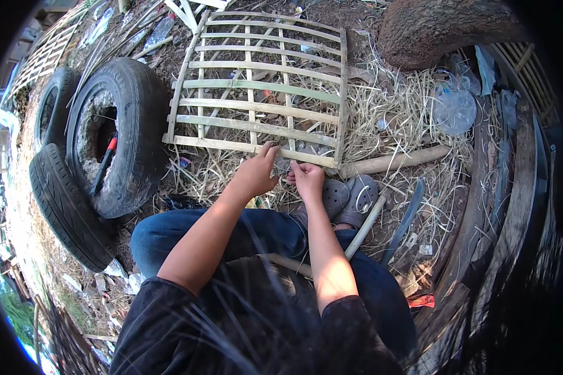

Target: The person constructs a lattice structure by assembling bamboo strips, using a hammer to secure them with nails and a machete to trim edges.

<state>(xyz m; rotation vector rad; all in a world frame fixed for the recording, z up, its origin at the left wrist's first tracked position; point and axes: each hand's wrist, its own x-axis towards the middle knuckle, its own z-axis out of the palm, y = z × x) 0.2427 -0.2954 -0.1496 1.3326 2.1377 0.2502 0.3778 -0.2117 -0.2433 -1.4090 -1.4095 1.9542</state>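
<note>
A panel of split-bamboo slats (263,66), woven as an open lattice in a frame, lies on the ground in front of me. At its near edge my left hand (256,172) has thumb and fingers apart, the fingertips touching the nearest slat. Just right of it, my right hand (309,182) is closed in a pinch below the same slat. Whatever its fingers hold is too small or hidden to make out. My shoes (358,195) are beside the right hand, near the panel's near right corner.
Old tyres (145,119) stand at left, one holding a red-and-black-handled tool (109,153). A bamboo pole (397,161), a long flat blade (405,215) and a pale stick (365,229) lie at right among bamboo shavings (381,103). A tree trunk (444,31) is far right.
</note>
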